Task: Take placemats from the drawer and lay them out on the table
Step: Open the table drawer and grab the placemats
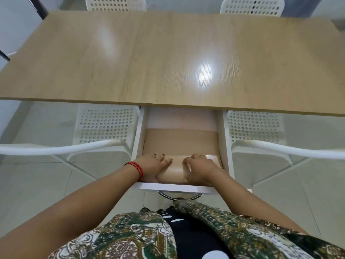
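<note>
A white drawer (pixel 179 187) stands pulled out from under the near edge of the wooden table (pixel 168 58). Inside lies a stack of tan placemats (pixel 180 142), its near edge curled upward. My left hand (pixel 153 166), with a red bracelet on the wrist, rests on the left part of that raised edge. My right hand (pixel 200 168) grips the right part, fingers curled over it. Both hands are inside the drawer's front end.
White perforated chairs stand on both sides of the drawer, the left chair (pixel 104 131) and the right chair (pixel 255 129). Two more white chairs (pixel 115 3) are at the table's far side. The floor is pale tile.
</note>
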